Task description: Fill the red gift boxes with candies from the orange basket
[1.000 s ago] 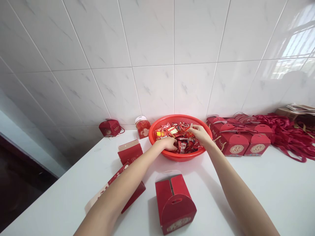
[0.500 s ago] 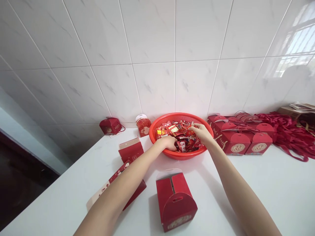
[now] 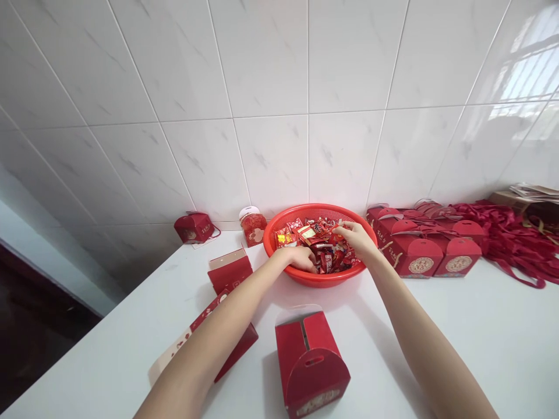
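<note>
From my distant post, I looked through the camera worn on the person's head, forward and down over the white table [image 3: 458, 337]. Both forearms [image 3: 227, 326] stretched away from the lens, rising from the bottom of the frame. The red box [image 3: 312, 364] stood nearest me, low in the view; the left hand [image 3: 301, 258] and right hand [image 3: 354, 237] were farther off, at the red basket [image 3: 321, 279], just right of center. I faced the tiled wall [image 3: 271, 70] nearly head-on, and it filled the upper half, with ribbons [image 3: 515, 238] toward the right edge.
</note>
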A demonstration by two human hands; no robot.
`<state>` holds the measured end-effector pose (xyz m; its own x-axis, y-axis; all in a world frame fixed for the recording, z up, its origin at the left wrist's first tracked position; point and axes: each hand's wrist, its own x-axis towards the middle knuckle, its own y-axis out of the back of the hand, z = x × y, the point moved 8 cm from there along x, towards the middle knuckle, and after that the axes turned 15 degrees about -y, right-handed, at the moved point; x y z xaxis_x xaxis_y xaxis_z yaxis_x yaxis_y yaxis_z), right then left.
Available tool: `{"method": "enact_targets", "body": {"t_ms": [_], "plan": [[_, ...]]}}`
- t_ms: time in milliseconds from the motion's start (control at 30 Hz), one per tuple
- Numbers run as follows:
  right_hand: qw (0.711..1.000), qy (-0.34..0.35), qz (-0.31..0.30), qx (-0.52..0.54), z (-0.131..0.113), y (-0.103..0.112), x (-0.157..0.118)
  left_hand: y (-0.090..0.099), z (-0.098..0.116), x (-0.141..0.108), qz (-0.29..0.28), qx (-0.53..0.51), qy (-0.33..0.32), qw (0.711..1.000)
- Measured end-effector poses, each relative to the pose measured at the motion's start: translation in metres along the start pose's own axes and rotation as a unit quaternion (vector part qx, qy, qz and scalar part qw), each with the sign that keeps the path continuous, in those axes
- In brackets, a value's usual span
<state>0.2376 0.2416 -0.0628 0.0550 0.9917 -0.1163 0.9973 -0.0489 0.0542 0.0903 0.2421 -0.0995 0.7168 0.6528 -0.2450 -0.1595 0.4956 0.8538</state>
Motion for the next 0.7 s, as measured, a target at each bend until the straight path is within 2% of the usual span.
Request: {"method": "enact_targets", "body": {"t_ms": [167, 300, 400, 533, 700], "plan": [[0.998, -0.031, -0.025, 0.058, 0.001, 0.0, 0.002, 0.001, -0.001, 0.001, 0.027, -0.084, -0.018, 0.996], [0.991, -0.06, -0.045, 0.107, 0.002, 0.0, 0.002, 0.003, 0.008, 0.002, 0.04, -0.14, -0.078, 0.986], [0.989, -0.062, -0.051, 0.121, 0.0, 0.0, 0.0, 0.014, 0.012, 0.002, 0.115, -0.201, -0.124, 0.965], [0.989, -0.069, -0.048, 0.125, 0.0, 0.0, -0.002, 0.029, 0.007, -0.001, 0.216, -0.244, -0.154, 0.933], [0.989, -0.073, -0.059, 0.111, -0.001, -0.002, -0.005, 0.037, 0.008, -0.005, 0.255, -0.231, -0.182, 0.921]]}}
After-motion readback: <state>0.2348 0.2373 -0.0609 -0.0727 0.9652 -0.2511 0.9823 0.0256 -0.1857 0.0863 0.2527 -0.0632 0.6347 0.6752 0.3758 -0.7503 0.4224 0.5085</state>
